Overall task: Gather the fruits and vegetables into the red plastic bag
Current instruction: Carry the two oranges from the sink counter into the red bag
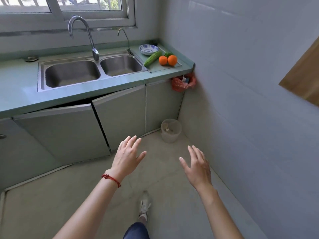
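Note:
Two oranges (pixel 168 60) lie side by side on the draining board at the right end of the green counter (pixel 20 87). A cucumber (pixel 152 58) lies to their left and a green pepper (pixel 167 54) sits just behind them. The red plastic bag (pixel 183 83) hangs below the counter's right corner, against the wall. My left hand (pixel 128 155) and my right hand (pixel 196 165) hover over the floor well in front of the counter, fingers spread, holding nothing.
A blue-and-white bowl (pixel 148 49) stands behind the cucumber. A double steel sink (pixel 72 73) with a tall tap (pixel 82 35) fills the middle of the counter. A clear bin (pixel 171 130) stands on the floor by the cabinets. One cabinet door (pixel 62 133) hangs ajar.

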`<state>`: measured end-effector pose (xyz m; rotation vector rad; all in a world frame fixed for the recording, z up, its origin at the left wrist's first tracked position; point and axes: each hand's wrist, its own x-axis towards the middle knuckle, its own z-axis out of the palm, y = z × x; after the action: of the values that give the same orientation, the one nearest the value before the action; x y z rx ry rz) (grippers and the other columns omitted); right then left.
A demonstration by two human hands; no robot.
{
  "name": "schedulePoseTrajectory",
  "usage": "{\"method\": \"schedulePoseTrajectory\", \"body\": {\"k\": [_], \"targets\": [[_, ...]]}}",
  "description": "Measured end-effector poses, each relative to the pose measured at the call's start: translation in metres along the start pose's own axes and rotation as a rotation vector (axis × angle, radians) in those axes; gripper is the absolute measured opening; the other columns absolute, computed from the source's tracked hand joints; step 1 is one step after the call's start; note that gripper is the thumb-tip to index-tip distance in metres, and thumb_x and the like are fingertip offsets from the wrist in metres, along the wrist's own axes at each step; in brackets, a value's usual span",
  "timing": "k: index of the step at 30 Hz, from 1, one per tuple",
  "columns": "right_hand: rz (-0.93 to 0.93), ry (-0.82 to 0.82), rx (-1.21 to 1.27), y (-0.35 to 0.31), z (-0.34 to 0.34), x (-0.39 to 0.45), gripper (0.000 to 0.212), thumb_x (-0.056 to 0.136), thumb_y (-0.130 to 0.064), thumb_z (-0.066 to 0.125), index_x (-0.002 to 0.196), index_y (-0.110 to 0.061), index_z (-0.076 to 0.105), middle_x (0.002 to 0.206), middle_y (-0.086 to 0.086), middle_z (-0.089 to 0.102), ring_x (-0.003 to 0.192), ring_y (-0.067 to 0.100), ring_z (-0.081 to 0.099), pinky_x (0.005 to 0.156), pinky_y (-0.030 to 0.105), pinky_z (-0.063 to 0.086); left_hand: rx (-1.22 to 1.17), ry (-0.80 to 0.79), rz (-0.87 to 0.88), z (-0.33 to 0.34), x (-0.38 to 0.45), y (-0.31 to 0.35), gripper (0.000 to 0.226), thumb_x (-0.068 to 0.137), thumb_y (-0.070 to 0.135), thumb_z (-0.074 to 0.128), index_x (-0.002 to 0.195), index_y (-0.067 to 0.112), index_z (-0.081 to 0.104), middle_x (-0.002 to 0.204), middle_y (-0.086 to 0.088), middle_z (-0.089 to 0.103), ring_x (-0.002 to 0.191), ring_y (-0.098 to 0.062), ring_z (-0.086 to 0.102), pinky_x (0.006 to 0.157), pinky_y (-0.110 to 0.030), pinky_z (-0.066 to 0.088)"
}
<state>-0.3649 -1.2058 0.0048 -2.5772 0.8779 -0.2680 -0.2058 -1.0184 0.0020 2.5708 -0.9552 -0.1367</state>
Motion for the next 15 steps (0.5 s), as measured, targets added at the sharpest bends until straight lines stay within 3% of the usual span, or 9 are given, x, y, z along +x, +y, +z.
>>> {"method": "schedulePoseTrajectory", "body": {"k": [3, 7, 11, 15], "targets": [[-0.005, -0.004, 0.011, -0.007, 0.009, 0.064, 0.074, 0.08, -0.056, 0.032, 0.138, -0.011, 0.039, 0.147, 0.011, 0.038, 0.138, 0.024, 0.031, 0.112, 0.035, 0.024, -0.005, 0.019, 0.012, -0.001, 0.065, -0.01, 0.085, 0.074, 0.062, 0.016, 0.136, 0.008, 0.04, 0.143, -0.015, 0.041, 0.138, -0.033, 0.028, 0.114, -0.044, 0.022], [0.001, 0.005, 0.015, -0.021, 0.014, 0.148, 0.086, 0.072, -0.062, 0.019, 0.138, -0.011, 0.04, 0.147, 0.011, 0.039, 0.138, 0.025, 0.032, 0.112, 0.036, 0.024, -0.006, 0.025, 0.031, -0.009, 0.152, -0.021, 0.086, 0.073, 0.063, 0.014, 0.137, 0.01, 0.038, 0.146, -0.013, 0.039, 0.14, -0.031, 0.025, 0.116, -0.042, 0.02], [0.016, 0.068, 0.045, -0.031, 0.02, 0.224, 0.077, 0.076, -0.057, 0.029, 0.13, -0.006, 0.049, 0.137, 0.017, 0.05, 0.129, 0.031, 0.045, 0.107, 0.041, 0.034, 0.012, 0.012, 0.056, -0.018, 0.231, -0.03, 0.067, 0.087, 0.053, 0.035, 0.139, 0.011, 0.034, 0.148, -0.011, 0.035, 0.141, -0.028, 0.021, 0.117, -0.041, 0.017], [0.042, 0.042, 0.057, -0.037, 0.025, 0.283, 0.079, 0.076, -0.058, 0.028, 0.132, -0.006, 0.047, 0.139, 0.016, 0.048, 0.131, 0.03, 0.042, 0.109, 0.04, 0.031, 0.025, -0.01, 0.068, -0.02, 0.293, -0.037, 0.06, 0.091, 0.043, 0.045, 0.141, 0.012, 0.03, 0.15, -0.011, 0.031, 0.142, -0.027, 0.017, 0.118, -0.04, 0.014]]}}
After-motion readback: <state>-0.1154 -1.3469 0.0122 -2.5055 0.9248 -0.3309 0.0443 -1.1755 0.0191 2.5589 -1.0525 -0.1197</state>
